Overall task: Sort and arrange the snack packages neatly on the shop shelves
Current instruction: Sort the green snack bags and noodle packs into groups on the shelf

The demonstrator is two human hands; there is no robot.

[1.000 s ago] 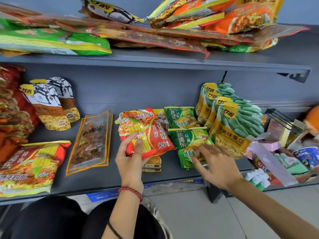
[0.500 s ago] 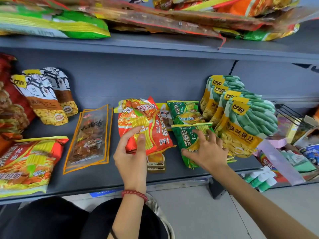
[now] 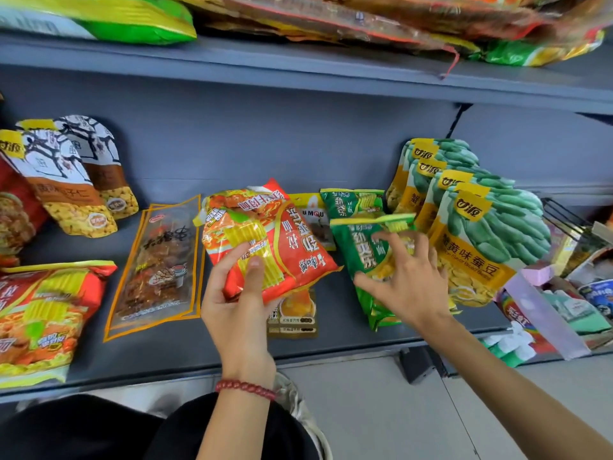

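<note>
**Change, right grip** (image 3: 401,283): a second ago your hand lay at the near edge of the green snack packet (image 3: 361,250). It has since slid up onto the packet's face. Your fingers are spread and pressing and your thumb is out to the left, so nothing is clasped.

**Change, left grip** (image 3: 237,307): it stays closed on the red snack packet (image 3: 282,240), with your thumb on top and your fingers underneath. The packet's near end is lifted off the grey shelf (image 3: 185,353), and small gold sachets (image 3: 295,315) show beneath it.

**Meaning:** both packets are probably now under control and ready for placing, but neither is squared yet.

**Position, red packet:** it extends away from your left grip and is tilted.

**Position, green packet:** it lies under your right palm. A second green packet is just behind it, and it touches the row of broad bean packets (image 3: 481,240) on the right.

**Likely destination:** a matching red packet (image 3: 43,313) lies at the shelf's left end, well apart.
</note>
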